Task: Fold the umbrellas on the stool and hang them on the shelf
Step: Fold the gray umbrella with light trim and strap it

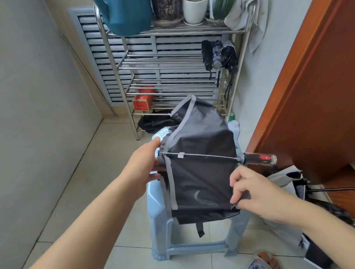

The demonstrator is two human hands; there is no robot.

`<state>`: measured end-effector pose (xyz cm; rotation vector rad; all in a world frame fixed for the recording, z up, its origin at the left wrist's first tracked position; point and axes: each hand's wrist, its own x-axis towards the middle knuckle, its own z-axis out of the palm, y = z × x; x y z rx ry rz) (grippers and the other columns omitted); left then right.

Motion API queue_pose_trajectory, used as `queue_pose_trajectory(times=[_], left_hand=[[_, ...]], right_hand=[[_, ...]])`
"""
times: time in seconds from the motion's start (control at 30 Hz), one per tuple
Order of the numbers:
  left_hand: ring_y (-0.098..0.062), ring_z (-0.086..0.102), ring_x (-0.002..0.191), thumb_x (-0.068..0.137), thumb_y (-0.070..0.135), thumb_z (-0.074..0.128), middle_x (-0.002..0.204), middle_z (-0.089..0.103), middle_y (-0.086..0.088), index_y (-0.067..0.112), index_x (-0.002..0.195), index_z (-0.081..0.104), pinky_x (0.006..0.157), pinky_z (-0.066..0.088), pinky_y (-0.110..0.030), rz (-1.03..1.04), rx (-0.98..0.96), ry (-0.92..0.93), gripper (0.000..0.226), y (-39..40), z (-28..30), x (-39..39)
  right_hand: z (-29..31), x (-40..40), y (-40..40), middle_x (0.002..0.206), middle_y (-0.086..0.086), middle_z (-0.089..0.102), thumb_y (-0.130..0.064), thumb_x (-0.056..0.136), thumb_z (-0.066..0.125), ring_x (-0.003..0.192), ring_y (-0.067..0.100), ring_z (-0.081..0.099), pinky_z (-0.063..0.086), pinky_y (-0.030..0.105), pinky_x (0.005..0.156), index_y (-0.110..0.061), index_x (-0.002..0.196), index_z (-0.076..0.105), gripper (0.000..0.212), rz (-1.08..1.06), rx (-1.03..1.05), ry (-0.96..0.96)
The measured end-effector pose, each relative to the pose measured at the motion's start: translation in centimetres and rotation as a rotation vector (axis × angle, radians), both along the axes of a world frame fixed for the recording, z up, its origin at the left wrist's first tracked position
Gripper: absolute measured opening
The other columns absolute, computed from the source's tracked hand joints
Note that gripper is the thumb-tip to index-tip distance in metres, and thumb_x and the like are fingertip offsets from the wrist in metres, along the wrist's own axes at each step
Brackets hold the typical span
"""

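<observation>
A collapsed black umbrella with grey trim (198, 166) lies sideways in the air above the light blue plastic stool (158, 217). Its clear handle with a red button (260, 159) points right. My left hand (145, 165) grips the umbrella's tip end at the left. My right hand (256, 189) pinches a lower corner of the loose black canopy. A closing strap (200, 229) dangles below the fabric. Three folded umbrellas (219, 54) hang from the right side of the steel shelf (165, 60) behind the stool.
The shelf top carries a blue watering can (125, 12), two pots and a grey towel (249, 5); a red box (143, 98) sits lower. A brown door (317, 79) stands at right, with another open umbrella (295, 188) on the floor beside it. My slippered feet are below.
</observation>
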<state>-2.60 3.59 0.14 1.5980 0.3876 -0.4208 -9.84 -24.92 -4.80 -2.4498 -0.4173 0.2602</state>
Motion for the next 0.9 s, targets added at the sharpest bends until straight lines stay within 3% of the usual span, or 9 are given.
queue_pose_trajectory(times=[0.13,0.2,0.27,0.37,0.47,0.63,0.73,0.8,0.9], left_hand=[[-0.015,0.062,0.061,0.094,0.045,0.068,0.084,0.072,-0.004,0.023,0.113,0.063,0.057,0.047,-0.025,-0.046,0.131,-0.093,0.029,-0.1,-0.8,0.7],[-0.013,0.061,0.054,0.094,0.032,0.073,0.076,0.07,-0.003,0.019,0.109,0.062,0.051,0.047,-0.024,-0.05,0.215,-0.159,0.023,0.0,-1.5,1.0],[-0.016,0.06,0.056,0.094,0.031,0.074,0.079,0.07,-0.006,0.019,0.106,0.062,0.054,0.05,-0.027,-0.069,0.303,-0.233,0.021,0.1,-2.2,1.2],[-0.01,0.05,0.047,0.094,0.028,0.074,0.064,0.061,0.004,0.018,0.099,0.063,0.045,0.042,-0.02,-0.052,0.355,-0.293,0.015,0.0,-3.0,1.5],[-0.016,0.048,0.054,0.093,0.019,0.075,0.053,0.049,0.011,0.012,0.087,0.06,0.051,0.038,-0.024,0.007,0.205,-0.225,0.018,0.2,-3.5,2.0],[-0.026,0.066,0.078,0.079,0.0,0.083,0.086,0.074,-0.011,0.02,0.066,0.059,0.077,0.052,-0.04,0.056,0.14,-0.333,0.033,1.5,-3.9,1.9],[-0.022,0.071,0.092,0.076,-0.008,0.077,0.099,0.073,-0.01,0.015,0.076,0.06,0.081,0.058,-0.037,-0.023,0.218,-0.474,0.029,1.7,-3.8,1.2],[-0.018,0.066,0.088,0.079,-0.013,0.07,0.096,0.068,-0.009,0.01,0.092,0.058,0.074,0.057,-0.026,-0.086,0.298,-0.489,0.029,1.5,-4.4,0.6],[-0.015,0.065,0.083,0.083,-0.004,0.074,0.095,0.067,-0.002,0.018,0.1,0.059,0.075,0.056,-0.024,-0.151,0.369,-0.493,0.031,1.6,-4.9,0.5]], right_hand=[[1.6,0.8,-0.2,0.102,-0.023,0.056,0.008,0.087,0.062,0.09,0.003,0.058,0.04,0.012,0.076,-0.04,0.084,0.077,0.051,0.076,-0.084,0.106],[3.1,2.0,-1.0,0.104,-0.019,0.062,0.009,0.09,0.056,0.097,-0.001,0.058,0.039,0.01,0.084,-0.035,0.096,0.08,0.05,-0.09,0.014,-0.061],[3.7,3.8,-2.4,0.123,-0.008,0.06,-0.007,0.097,0.056,0.116,0.007,0.049,0.037,0.023,0.103,-0.031,0.121,0.072,0.038,-0.334,-0.089,-0.203],[2.3,5.3,-4.2,0.156,0.006,0.038,-0.032,0.106,0.044,0.142,0.031,0.03,0.03,0.043,0.115,-0.029,0.154,0.039,0.048,-0.426,-0.402,0.171],[0.9,5.7,-4.8,0.137,0.004,0.047,-0.031,0.107,0.047,0.131,0.032,0.045,0.041,0.045,0.106,-0.03,0.146,0.044,0.04,-0.398,-0.355,0.277],[1.4,5.6,-4.5,0.103,-0.009,0.05,-0.019,0.092,0.073,0.102,0.019,0.051,0.045,0.042,0.088,-0.029,0.104,0.056,0.023,-0.462,-0.187,-0.107],[0.9,5.4,-3.7,0.099,-0.007,0.045,-0.012,0.088,0.074,0.096,0.024,0.053,0.042,0.04,0.077,-0.028,0.096,0.049,0.031,-0.514,-0.237,-0.07],[0.6,5.5,-3.2,0.105,-0.004,0.05,-0.005,0.09,0.068,0.108,0.028,0.052,0.043,0.04,0.082,-0.031,0.102,0.05,0.034,-0.492,-0.321,-0.024],[1.6,5.6,-2.2,0.135,0.004,0.051,0.006,0.091,0.056,0.131,0.029,0.039,0.039,0.041,0.105,-0.027,0.14,0.051,0.06,-0.498,-0.339,-0.015]])
